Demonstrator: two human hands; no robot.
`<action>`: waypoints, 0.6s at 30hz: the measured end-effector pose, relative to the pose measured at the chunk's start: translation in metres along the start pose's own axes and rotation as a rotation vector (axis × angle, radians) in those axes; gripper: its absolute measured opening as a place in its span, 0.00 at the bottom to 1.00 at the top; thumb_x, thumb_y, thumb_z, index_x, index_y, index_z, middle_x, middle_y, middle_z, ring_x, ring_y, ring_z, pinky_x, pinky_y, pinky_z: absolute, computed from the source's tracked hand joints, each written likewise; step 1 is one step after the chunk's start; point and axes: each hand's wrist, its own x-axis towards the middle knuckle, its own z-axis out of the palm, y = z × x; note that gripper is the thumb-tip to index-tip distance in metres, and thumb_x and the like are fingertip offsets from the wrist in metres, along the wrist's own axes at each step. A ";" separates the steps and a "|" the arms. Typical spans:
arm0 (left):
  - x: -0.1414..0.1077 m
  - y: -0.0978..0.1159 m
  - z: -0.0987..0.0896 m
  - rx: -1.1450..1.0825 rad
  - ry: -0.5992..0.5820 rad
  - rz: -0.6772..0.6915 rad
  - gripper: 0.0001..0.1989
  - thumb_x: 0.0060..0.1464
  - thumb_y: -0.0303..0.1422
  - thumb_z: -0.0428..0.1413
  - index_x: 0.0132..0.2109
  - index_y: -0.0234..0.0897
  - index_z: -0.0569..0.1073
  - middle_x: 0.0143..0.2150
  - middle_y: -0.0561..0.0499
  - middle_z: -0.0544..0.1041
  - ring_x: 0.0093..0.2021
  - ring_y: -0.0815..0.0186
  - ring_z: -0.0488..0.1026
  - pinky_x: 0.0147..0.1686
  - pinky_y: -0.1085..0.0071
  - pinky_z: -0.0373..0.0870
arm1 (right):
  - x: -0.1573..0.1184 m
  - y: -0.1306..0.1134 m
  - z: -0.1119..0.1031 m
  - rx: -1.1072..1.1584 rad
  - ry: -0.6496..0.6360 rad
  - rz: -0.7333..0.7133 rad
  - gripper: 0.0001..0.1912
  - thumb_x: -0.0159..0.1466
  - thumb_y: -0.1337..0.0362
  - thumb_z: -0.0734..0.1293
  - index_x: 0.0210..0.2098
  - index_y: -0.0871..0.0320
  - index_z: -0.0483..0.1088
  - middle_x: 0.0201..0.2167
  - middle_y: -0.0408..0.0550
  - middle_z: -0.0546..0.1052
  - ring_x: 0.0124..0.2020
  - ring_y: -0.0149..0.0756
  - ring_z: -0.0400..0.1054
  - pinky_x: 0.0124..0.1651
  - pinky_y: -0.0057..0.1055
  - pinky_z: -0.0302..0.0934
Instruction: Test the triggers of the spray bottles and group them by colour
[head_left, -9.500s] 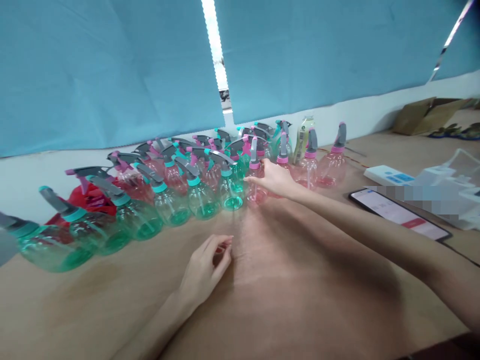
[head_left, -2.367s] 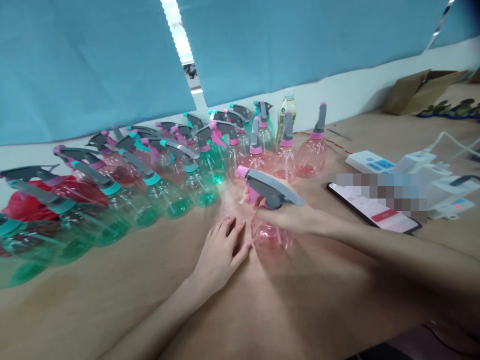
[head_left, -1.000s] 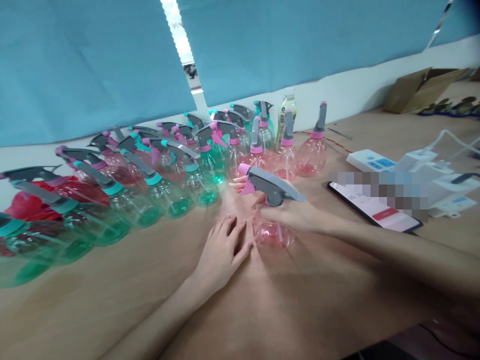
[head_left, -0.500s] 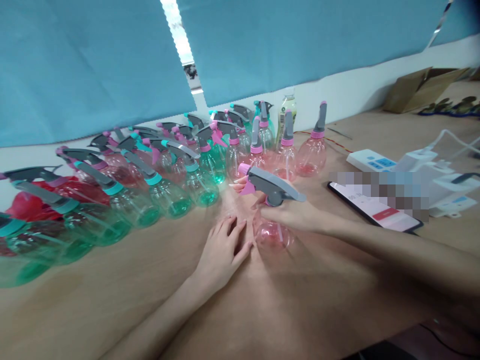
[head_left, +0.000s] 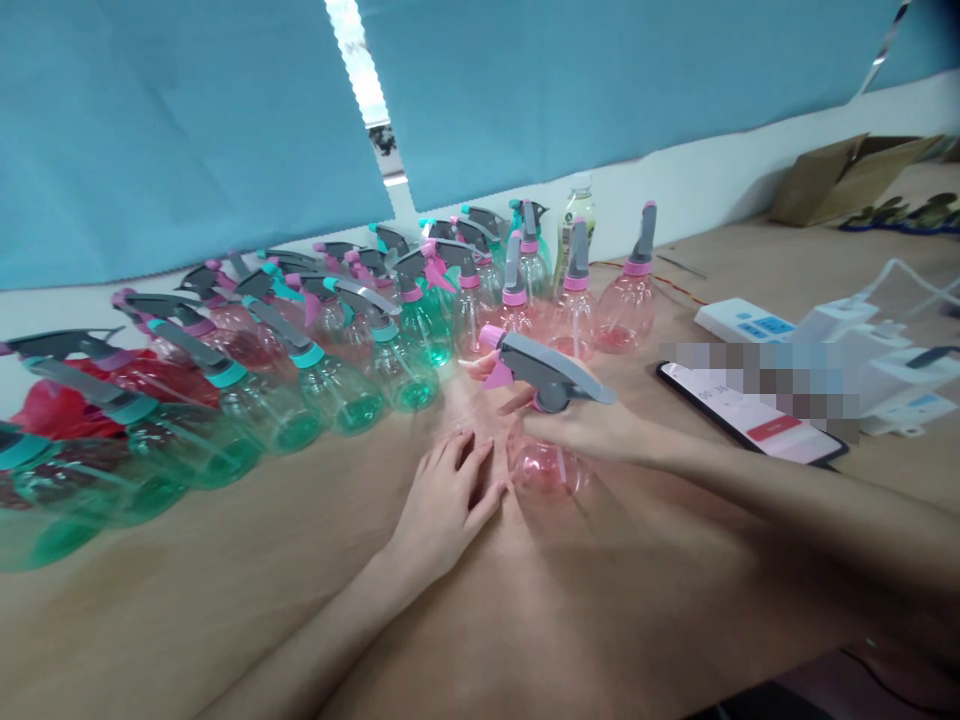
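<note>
A pink spray bottle (head_left: 551,468) with a grey and pink trigger head stands upright on the brown table (head_left: 247,580) in the middle. My right hand (head_left: 592,425) is at its neck, behind the trigger head, with the fingers spread out past it toward the left; the bottle partly hides this hand. Just left of the bottle my left hand (head_left: 442,500) lies on the table with its fingers spread, holding nothing. Several green spray bottles (head_left: 345,395) line up at the left, and several pink ones (head_left: 626,305) stand behind the hands.
On the right lie a phone (head_left: 742,405) and a white power strip (head_left: 739,322) with plugs. A labelled drink bottle (head_left: 576,225) is by the wall. An open cardboard box (head_left: 821,180) sits at the back right, and a red bag (head_left: 56,405) at the left.
The fingers of my right hand behind the trigger head have shifted slightly. My left hand and the bottles stay where they were.
</note>
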 end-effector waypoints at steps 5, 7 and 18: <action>0.000 0.001 -0.001 0.005 -0.010 -0.005 0.21 0.64 0.40 0.50 0.59 0.34 0.67 0.61 0.37 0.66 0.61 0.49 0.62 0.57 0.51 0.63 | 0.000 -0.003 0.000 0.034 -0.001 0.000 0.19 0.49 0.69 0.61 0.41 0.53 0.70 0.26 0.39 0.71 0.26 0.30 0.64 0.29 0.27 0.59; 0.000 0.001 -0.001 0.005 -0.009 -0.007 0.20 0.64 0.40 0.50 0.59 0.34 0.67 0.61 0.37 0.66 0.62 0.49 0.62 0.57 0.51 0.63 | 0.000 -0.005 0.000 0.059 -0.007 -0.009 0.22 0.49 0.69 0.61 0.44 0.52 0.69 0.27 0.39 0.71 0.25 0.30 0.63 0.28 0.27 0.59; 0.000 0.001 -0.001 0.009 -0.021 -0.013 0.21 0.63 0.39 0.50 0.59 0.34 0.67 0.60 0.37 0.67 0.61 0.49 0.62 0.57 0.50 0.63 | 0.003 -0.004 -0.006 0.055 0.016 -0.021 0.16 0.49 0.72 0.60 0.36 0.50 0.67 0.27 0.39 0.72 0.27 0.32 0.66 0.30 0.28 0.62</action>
